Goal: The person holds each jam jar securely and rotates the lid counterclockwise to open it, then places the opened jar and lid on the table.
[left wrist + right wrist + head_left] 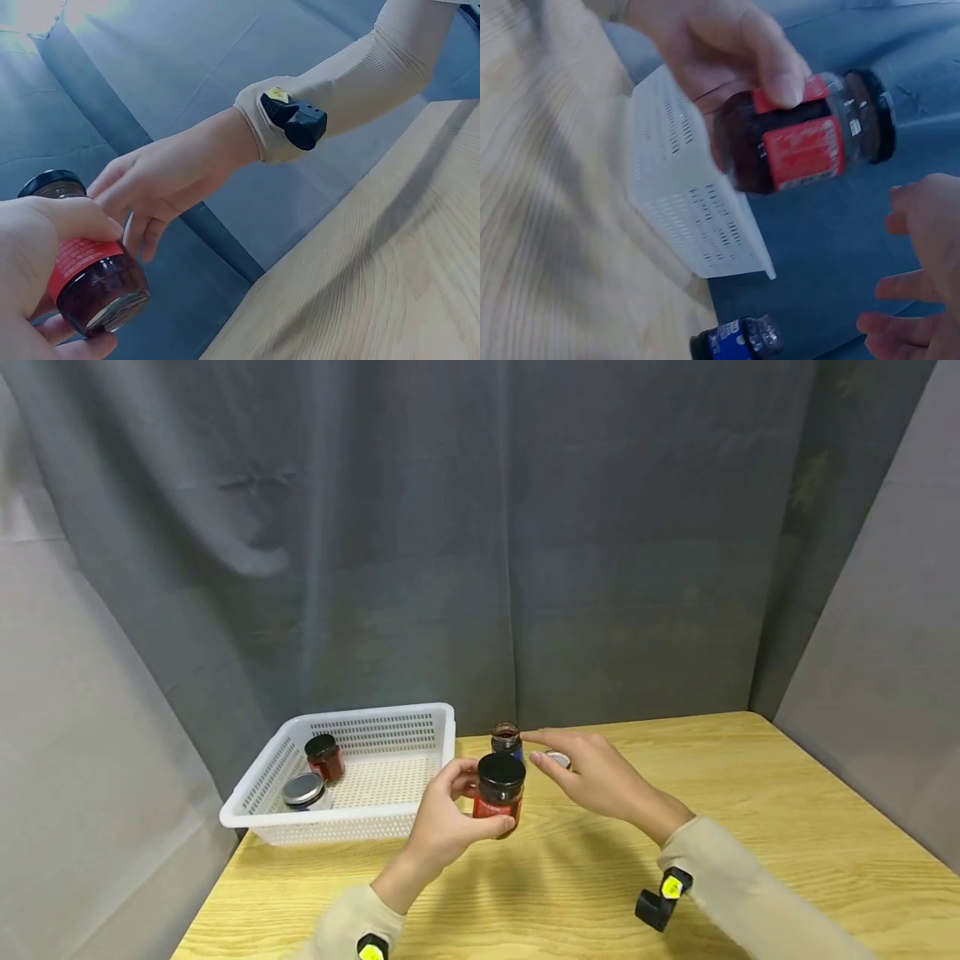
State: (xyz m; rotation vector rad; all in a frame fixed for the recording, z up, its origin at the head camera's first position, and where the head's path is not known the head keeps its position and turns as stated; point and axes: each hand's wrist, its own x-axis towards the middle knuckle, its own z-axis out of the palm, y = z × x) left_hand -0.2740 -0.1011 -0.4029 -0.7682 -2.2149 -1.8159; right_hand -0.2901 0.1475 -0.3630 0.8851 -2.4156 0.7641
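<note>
A jar with a black lid and a red label is gripped by the left hand, whose fingers and thumb are curled around it; it is held up above the bench. In the right wrist view, the red label is seen to be printed with rows of pale writing, too blurred to be read. The fingers of the right hand are extended and spread, set near the lid but apart from it, and nothing is held by them. Beyond the held jar, a jar with a blue label is stood on the bench; its label is marked with white lettering that cannot be made out. Beside it, a round pale lid is partly hidden by the right hand. To the left, a white perforated basket is placed on the bench, and inside it are kept a black-lidded jar with reddish sides and a silver-lidded jar. The bench is backed by a grey curtain.
</note>
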